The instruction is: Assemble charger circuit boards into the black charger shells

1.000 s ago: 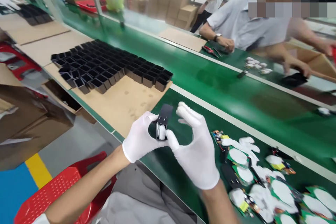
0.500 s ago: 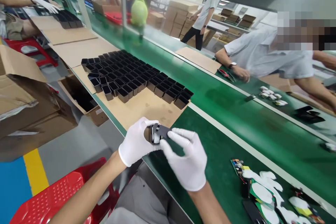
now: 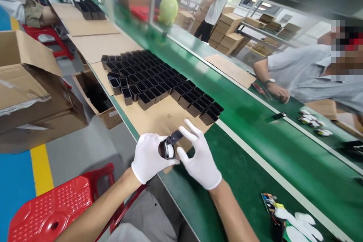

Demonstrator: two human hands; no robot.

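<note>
My left hand [image 3: 149, 155], in a white glove, grips a black plastic case [image 3: 164, 150] with its open end toward me. White material [image 3: 170, 150] shows inside that end. A flat black end plate [image 3: 175, 136] sticks out at the case's upper edge, tilted up to the right. My right hand [image 3: 197, 155], also gloved, is just right of the case with thumb and fingers spread and nothing between them. Beyond both hands, many black open-topped cases [image 3: 153, 77] stand in tight rows on a cardboard sheet [image 3: 159, 115].
Circuit boards with white pads [image 3: 292, 219] lie at the lower right on the green bench [image 3: 241, 181]. A co-worker's hand [image 3: 279, 92] rests across the belt. Cardboard boxes [image 3: 31, 87] and a red stool [image 3: 56, 204] are on the left.
My right hand has let go of the black end plate and its fingers have spread apart. My left hand still holds the case. The whole view has shifted somewhat.
</note>
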